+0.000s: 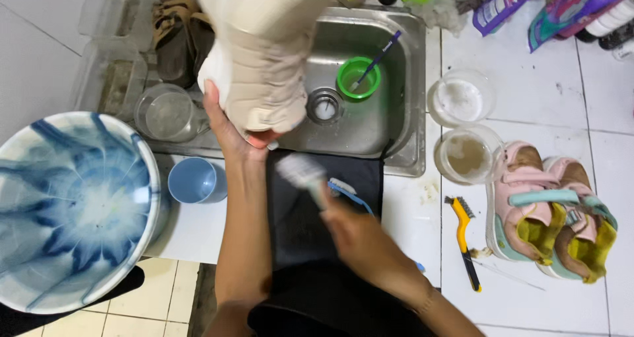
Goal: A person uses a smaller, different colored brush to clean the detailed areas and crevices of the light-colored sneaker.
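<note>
Nearest me, the right hand [366,241] has its grip clenched on a blurred white brush [302,173]. At eleven o'clock from it, the left hand [228,129] grips a beige shoe [261,60] over the steel sink [370,122]. A pink sandal pair [548,208] sits on the tabletop [528,99] at three o'clock.

- cup with toothbrush [358,78] in sink [396,139]
- shoe [261,60] held over sink's left part
- mug [196,180], bucket [72,208] left of sink
- two bowls [462,129], wire brush [464,241], sandals [551,208] right of sink, on counter [528,106]
</note>
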